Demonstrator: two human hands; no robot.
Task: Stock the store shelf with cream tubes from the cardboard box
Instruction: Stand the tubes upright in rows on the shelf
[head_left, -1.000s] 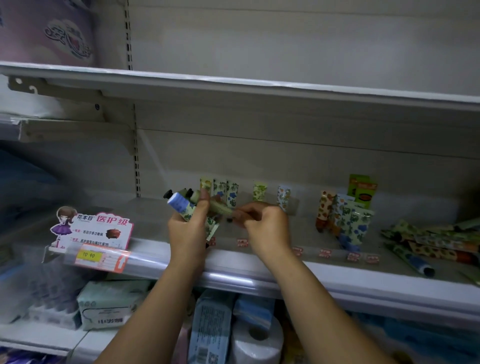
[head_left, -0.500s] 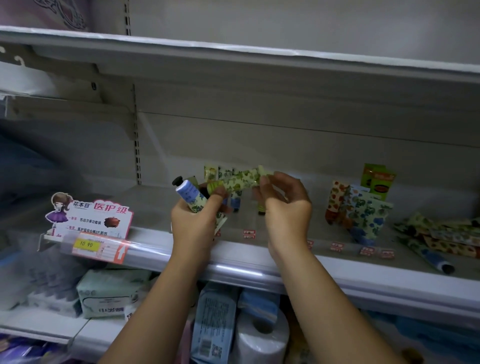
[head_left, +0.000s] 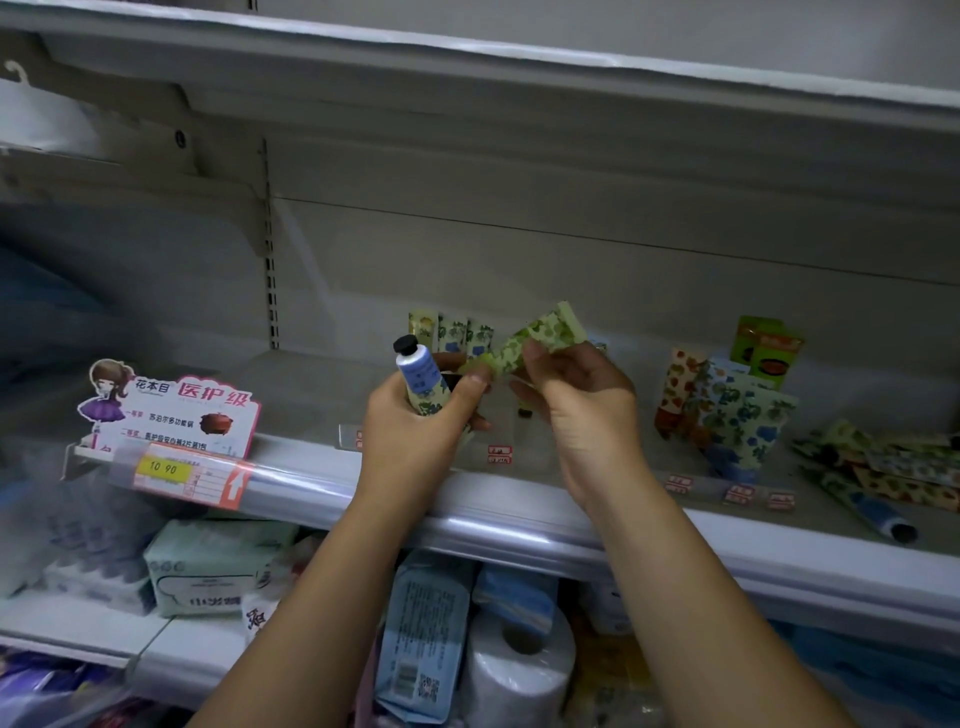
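Observation:
My left hand (head_left: 415, 431) is shut on a bunch of cream tubes; the nearest one is a blue-topped tube (head_left: 420, 378) with a black cap pointing up. My right hand (head_left: 576, 410) pinches a green leaf-patterned tube (head_left: 540, 332) by its flat end, its other end still at my left thumb. Both hands hover over the front of the grey shelf (head_left: 311, 467). Three tubes (head_left: 452, 332) stand upright at the shelf's back, behind my hands. The cardboard box is out of view.
A cluster of standing tubes (head_left: 727, 410) and green boxes (head_left: 766, 348) sit to the right. Several tubes (head_left: 893, 478) lie flat at the far right. A pink sign (head_left: 182, 410) and price label (head_left: 166, 467) hang at the left. Tissue packs and paper rolls (head_left: 519, 670) fill the lower shelf.
My right hand has drawn the green patterned tube up and to the right out of the bunch in my left hand. The camera has tilted down slightly.

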